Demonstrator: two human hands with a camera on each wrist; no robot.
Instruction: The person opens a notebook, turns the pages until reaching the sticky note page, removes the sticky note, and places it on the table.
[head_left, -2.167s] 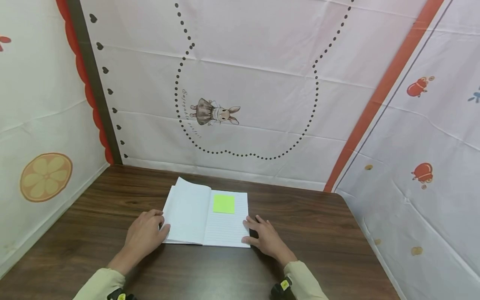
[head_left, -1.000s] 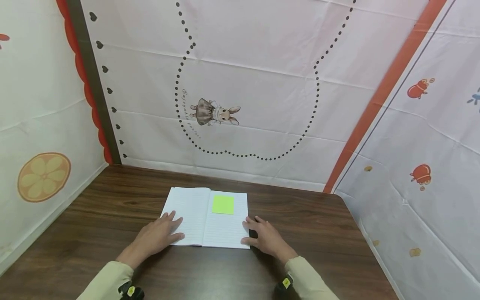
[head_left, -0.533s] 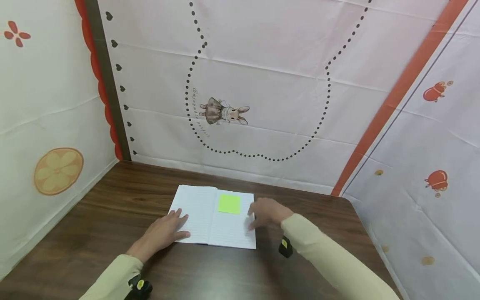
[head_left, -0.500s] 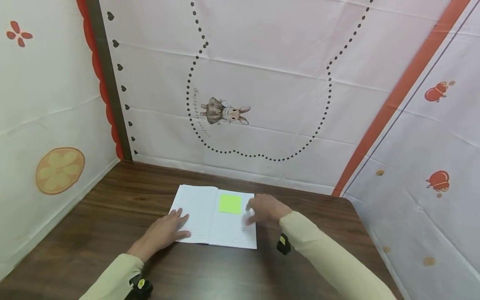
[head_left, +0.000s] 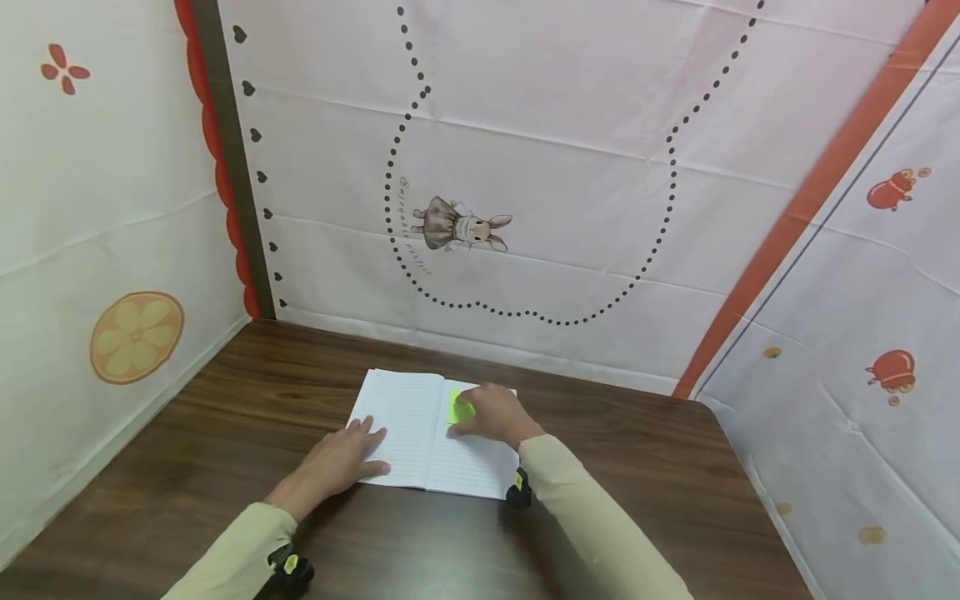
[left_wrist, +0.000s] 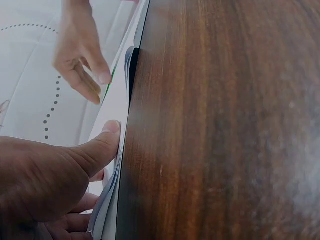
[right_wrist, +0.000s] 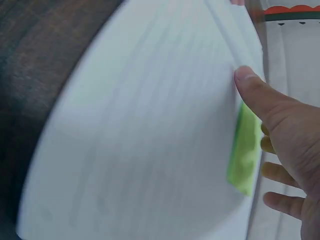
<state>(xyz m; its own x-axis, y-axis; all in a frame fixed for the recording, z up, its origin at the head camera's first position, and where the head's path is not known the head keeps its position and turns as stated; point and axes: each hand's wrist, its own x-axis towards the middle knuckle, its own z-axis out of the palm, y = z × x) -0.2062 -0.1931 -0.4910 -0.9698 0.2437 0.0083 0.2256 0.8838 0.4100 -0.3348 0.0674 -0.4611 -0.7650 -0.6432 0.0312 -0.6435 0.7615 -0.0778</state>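
A lined notebook (head_left: 401, 425) lies spread flat on the dark wooden table, with a yellow-green sticky note (head_left: 454, 410) on its right page. My left hand (head_left: 333, 462) rests on the left page near its outer lower corner, fingers spread. In the left wrist view, the thumb of the left hand (left_wrist: 50, 180) lies along the page edge. My right hand (head_left: 495, 417) is over the right page and partly covers the note. From the right wrist, the note (right_wrist: 243, 155) shows flat beside the right hand (right_wrist: 290, 135), whose fingers are loosely bent; contact with it cannot be made out.
The wooden table (head_left: 600, 467) extends around the notebook on all sides. Printed white cloth (head_left: 562, 208) hangs behind its back edge, with more cloth at the left and right. Both sleeved wrists carry small black devices.
The left hand first turned a page flat and then stayed on the left page. My right hand left the notebook's right edge and moved inward to the sticky note. The head view swung slightly left.
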